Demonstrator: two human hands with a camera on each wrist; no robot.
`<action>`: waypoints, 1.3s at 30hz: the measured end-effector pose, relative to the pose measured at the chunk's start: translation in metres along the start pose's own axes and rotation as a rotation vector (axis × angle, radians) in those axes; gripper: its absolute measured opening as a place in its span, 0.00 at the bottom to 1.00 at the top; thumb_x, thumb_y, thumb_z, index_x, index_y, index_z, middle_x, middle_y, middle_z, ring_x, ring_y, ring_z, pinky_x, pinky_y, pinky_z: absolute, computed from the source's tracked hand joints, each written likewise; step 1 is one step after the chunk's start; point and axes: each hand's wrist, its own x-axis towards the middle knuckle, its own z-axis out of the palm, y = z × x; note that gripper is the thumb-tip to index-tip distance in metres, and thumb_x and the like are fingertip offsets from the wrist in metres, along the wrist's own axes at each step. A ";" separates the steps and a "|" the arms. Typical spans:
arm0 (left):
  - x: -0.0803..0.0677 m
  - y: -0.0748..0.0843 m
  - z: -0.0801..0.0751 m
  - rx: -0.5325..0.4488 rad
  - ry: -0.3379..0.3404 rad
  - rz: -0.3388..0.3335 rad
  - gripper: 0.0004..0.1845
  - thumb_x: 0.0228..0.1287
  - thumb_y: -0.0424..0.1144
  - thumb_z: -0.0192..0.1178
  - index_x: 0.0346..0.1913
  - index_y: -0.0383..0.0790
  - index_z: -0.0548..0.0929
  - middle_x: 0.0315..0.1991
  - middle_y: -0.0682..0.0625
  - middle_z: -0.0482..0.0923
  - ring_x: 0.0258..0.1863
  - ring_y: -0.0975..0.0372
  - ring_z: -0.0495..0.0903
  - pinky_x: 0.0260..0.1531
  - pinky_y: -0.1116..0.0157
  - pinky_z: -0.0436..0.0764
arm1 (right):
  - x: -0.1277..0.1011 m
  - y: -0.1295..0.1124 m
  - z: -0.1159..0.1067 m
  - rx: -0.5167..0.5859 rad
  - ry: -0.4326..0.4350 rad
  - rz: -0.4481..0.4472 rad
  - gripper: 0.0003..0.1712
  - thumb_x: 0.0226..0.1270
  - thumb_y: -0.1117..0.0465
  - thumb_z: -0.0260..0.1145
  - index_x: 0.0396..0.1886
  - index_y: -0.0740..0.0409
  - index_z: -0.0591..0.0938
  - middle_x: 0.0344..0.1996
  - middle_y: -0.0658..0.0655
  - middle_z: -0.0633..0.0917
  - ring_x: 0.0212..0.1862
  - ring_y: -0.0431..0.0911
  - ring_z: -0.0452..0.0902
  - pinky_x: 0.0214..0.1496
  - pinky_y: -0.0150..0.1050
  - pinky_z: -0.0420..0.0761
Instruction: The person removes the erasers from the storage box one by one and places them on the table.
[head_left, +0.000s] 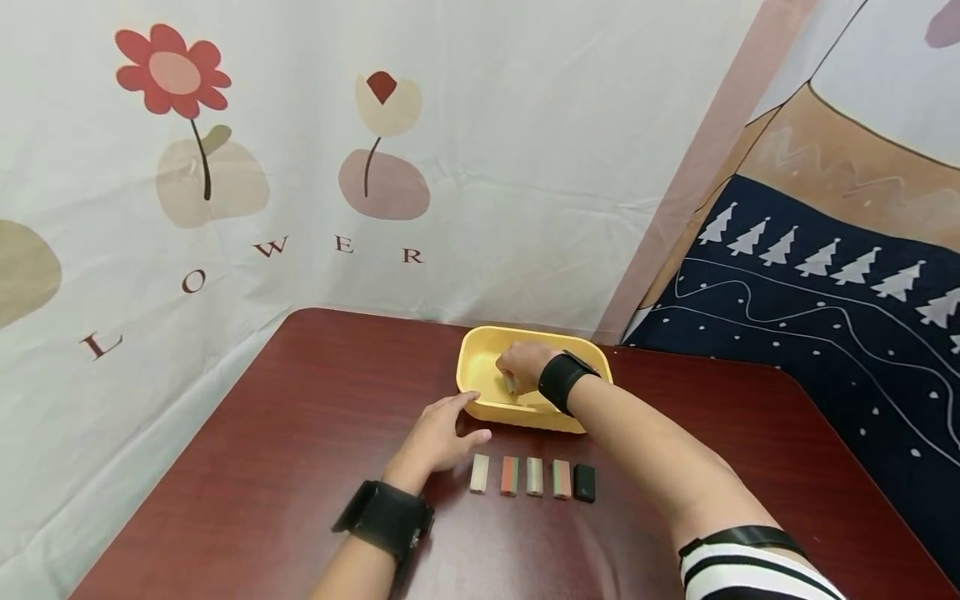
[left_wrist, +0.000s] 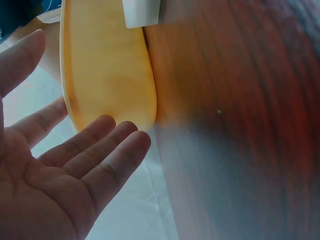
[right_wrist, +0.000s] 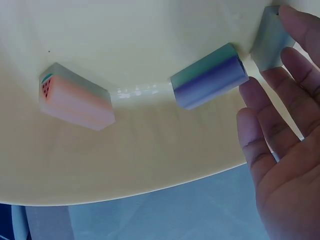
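Observation:
My right hand (head_left: 527, 365) reaches down into a yellow plastic basin (head_left: 536, 419). In the right wrist view its thumb and fingertips pinch a pale grey-white block (right_wrist: 271, 42). Beside those fingers a blue-and-green block (right_wrist: 210, 76) lies in the basin, and farther left lies a pink-and-white block (right_wrist: 77, 99) with a dark-dotted end. My left hand (head_left: 437, 435) is at the basin's near left corner, fingers extended and fingertips at the rim; its palm and spread fingers show in the left wrist view.
In front of the basin a row stands on the dark red table (head_left: 247, 467): a cream block (head_left: 479, 473), several two-tone blocks (head_left: 509, 476) and a black block (head_left: 584, 483). A printed cloth (head_left: 525, 167) hangs behind the table. The basin sits near the back edge.

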 end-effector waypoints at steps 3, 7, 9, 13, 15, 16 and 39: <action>-0.001 0.000 0.002 -0.006 -0.005 0.000 0.32 0.63 0.46 0.66 0.68 0.43 0.71 0.64 0.39 0.69 0.65 0.44 0.65 0.62 0.46 0.66 | -0.004 0.001 0.000 0.018 -0.013 0.008 0.15 0.57 0.55 0.76 0.26 0.50 0.75 0.23 0.46 0.75 0.28 0.39 0.71 0.31 0.32 0.72; -0.001 0.002 0.003 -0.016 -0.005 0.008 0.32 0.63 0.46 0.66 0.68 0.43 0.71 0.64 0.39 0.70 0.65 0.44 0.65 0.62 0.46 0.66 | -0.013 0.003 -0.004 0.065 0.002 0.021 0.13 0.56 0.56 0.76 0.28 0.52 0.78 0.24 0.46 0.76 0.29 0.40 0.72 0.33 0.33 0.74; -0.001 0.003 0.003 -0.016 -0.002 0.017 0.32 0.63 0.46 0.66 0.68 0.42 0.71 0.64 0.39 0.70 0.65 0.44 0.65 0.62 0.46 0.67 | -0.018 0.004 -0.007 0.074 0.025 0.022 0.11 0.55 0.58 0.75 0.29 0.53 0.79 0.25 0.46 0.77 0.29 0.40 0.73 0.34 0.34 0.75; 0.000 0.004 0.003 -0.015 0.003 0.022 0.32 0.63 0.46 0.66 0.68 0.42 0.71 0.64 0.39 0.70 0.65 0.45 0.65 0.62 0.47 0.66 | -0.027 0.005 -0.013 0.097 0.072 -0.002 0.08 0.55 0.62 0.73 0.31 0.55 0.81 0.25 0.47 0.78 0.28 0.41 0.72 0.33 0.34 0.75; 0.000 0.004 0.003 -0.014 0.002 0.021 0.32 0.63 0.46 0.66 0.68 0.42 0.71 0.64 0.39 0.70 0.65 0.45 0.65 0.62 0.47 0.66 | -0.032 0.006 -0.016 0.126 0.091 -0.019 0.06 0.55 0.64 0.71 0.32 0.56 0.81 0.25 0.47 0.78 0.27 0.41 0.72 0.32 0.34 0.74; 0.000 0.004 0.003 -0.013 0.001 0.019 0.32 0.63 0.46 0.66 0.68 0.42 0.71 0.64 0.39 0.70 0.66 0.44 0.65 0.62 0.47 0.66 | -0.035 0.006 -0.017 0.143 0.100 -0.026 0.05 0.56 0.65 0.70 0.32 0.56 0.82 0.25 0.47 0.79 0.27 0.41 0.72 0.32 0.34 0.74; -0.001 0.000 -0.002 -0.010 -0.010 -0.003 0.33 0.64 0.46 0.65 0.70 0.43 0.69 0.65 0.37 0.68 0.66 0.42 0.63 0.62 0.44 0.65 | -0.122 -0.011 -0.029 0.228 0.246 -0.052 0.09 0.53 0.61 0.74 0.29 0.54 0.80 0.29 0.49 0.79 0.32 0.41 0.72 0.32 0.33 0.73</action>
